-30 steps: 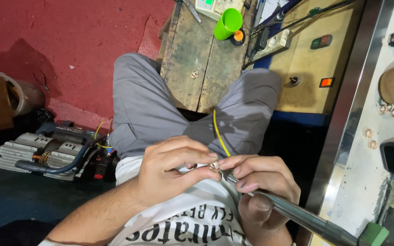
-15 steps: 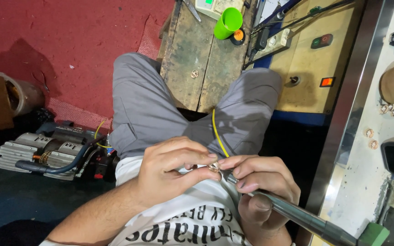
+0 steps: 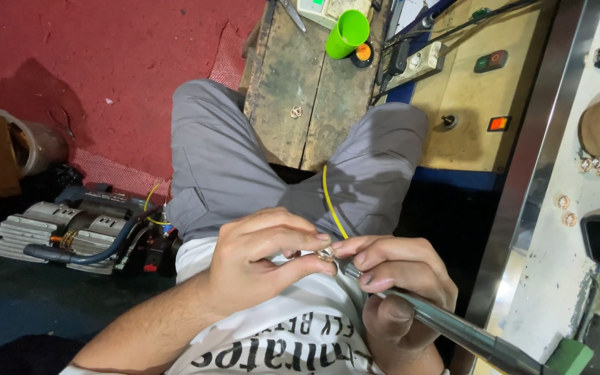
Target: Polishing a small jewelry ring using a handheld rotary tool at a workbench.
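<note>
Small gold-coloured ring (image 3: 326,255) pinched between fingertips of left hand (image 3: 262,260), closed tight, held over lap. Right hand (image 3: 390,288) wrapped around long metal tool (image 3: 453,332), tip touching ring. Thin yellow wire (image 3: 332,201) rising just behind. Work apparently mid-way, ring not set down. Wooden block (image 3: 307,90) and green cup (image 3: 347,33) beyond knees. Same pose as a second ago.
</note>
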